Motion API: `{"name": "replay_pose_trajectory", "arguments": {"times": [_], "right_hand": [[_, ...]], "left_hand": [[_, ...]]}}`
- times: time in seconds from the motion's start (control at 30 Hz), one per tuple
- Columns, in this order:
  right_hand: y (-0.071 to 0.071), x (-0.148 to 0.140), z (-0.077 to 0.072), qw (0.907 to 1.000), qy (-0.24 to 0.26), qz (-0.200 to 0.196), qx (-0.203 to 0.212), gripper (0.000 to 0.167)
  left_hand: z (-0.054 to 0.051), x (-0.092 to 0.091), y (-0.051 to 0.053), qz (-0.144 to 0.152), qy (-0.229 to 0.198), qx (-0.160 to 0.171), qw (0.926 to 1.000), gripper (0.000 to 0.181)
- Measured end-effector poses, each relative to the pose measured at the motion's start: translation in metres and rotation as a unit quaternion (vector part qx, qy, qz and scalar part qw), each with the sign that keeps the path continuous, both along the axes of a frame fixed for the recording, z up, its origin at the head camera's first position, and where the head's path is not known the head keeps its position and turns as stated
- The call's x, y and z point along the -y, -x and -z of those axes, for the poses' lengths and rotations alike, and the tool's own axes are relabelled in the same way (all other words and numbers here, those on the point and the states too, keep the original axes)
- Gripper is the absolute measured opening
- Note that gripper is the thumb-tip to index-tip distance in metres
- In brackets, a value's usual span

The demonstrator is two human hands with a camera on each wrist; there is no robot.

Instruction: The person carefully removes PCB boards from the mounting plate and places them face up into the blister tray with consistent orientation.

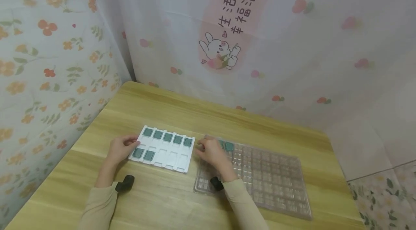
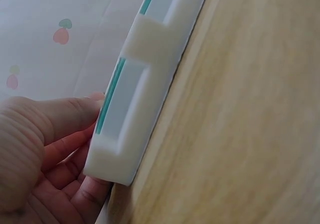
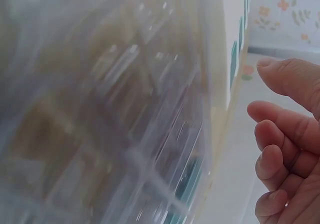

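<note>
Green square chips sit in the white plastic tray, toward the left edge of the wooden desk. My left hand pinches it; jerking might spill them. My loosely curled, empty right hand could bump the clear plastic grid tray.

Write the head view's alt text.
A person's left hand pinches a white rectangular tray holding seven square green pieces; the empty right hand hovers at the edge of a clear plastic compartmented tray with more green pieces. Both trays lie on a yellowish wooden table.

The curtain shows “生活” and “幸福”.
</note>
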State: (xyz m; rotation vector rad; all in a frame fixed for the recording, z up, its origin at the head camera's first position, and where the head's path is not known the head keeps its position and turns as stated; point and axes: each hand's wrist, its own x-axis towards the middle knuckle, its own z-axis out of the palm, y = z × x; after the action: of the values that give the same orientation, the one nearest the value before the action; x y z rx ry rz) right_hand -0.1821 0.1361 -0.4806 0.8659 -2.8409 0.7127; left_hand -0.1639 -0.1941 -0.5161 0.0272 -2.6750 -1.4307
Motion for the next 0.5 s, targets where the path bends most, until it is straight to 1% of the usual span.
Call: {"name": "replay_pose_trajectory", "arguments": {"times": [0.13,0.23,0.33,0.5], "right_hand": [[-0.003,0.008,0.000,1.0000,-0.006,-0.001,0.003,0.019],[-0.003,0.013,0.000,1.0000,-0.008,0.002,0.000,0.020],[-0.003,0.017,0.000,1.0000,0.000,-0.006,-0.004,0.021],[-0.005,0.020,0.002,0.9999,0.001,-0.015,0.006,0.023]], "left_hand": [[0.003,0.002,-0.002,-0.005,0.008,0.005,0.9999,0.027],[0.004,0.003,0.000,-0.007,0.013,0.009,0.9998,0.028],[0.004,0.003,0.002,-0.006,0.015,0.016,0.9997,0.029],[0.006,0.002,0.003,-0.010,0.015,0.024,0.9995,0.028]]}}
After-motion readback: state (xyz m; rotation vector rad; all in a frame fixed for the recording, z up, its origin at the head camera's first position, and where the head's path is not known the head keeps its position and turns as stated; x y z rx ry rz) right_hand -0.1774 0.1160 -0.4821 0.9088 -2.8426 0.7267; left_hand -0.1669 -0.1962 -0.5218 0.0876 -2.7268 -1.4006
